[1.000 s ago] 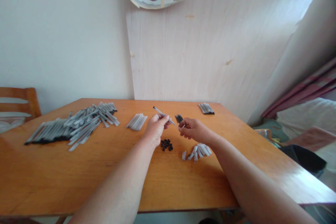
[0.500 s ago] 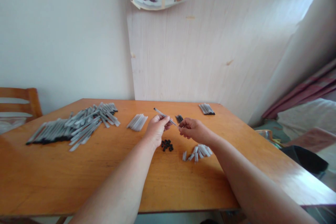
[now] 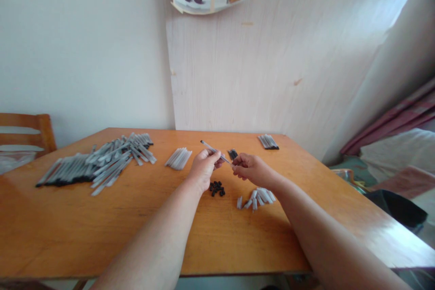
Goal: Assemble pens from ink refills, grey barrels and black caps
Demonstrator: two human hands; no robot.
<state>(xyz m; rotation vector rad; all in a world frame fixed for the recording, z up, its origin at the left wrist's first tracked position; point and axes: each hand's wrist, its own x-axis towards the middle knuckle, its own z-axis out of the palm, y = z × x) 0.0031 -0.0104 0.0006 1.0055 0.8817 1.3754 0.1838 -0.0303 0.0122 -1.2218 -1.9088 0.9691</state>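
Left hand (image 3: 203, 168) pinches a thin grey plastic pen tube (image 3: 215, 151) above the orange wooden table (image 3: 102, 217); right hand (image 3: 249, 167), fingers closed on its tip end, has barely shifted. Small black caps (image 3: 216, 188) lie below.

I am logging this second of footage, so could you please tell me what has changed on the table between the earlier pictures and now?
Hardly anything. The left hand still grips the thin grey tube, and the right hand stays at its lower end; both have barely shifted. Nothing was picked up or let go. The big pile of tubes, the black caps and the short grey pieces lie as before.
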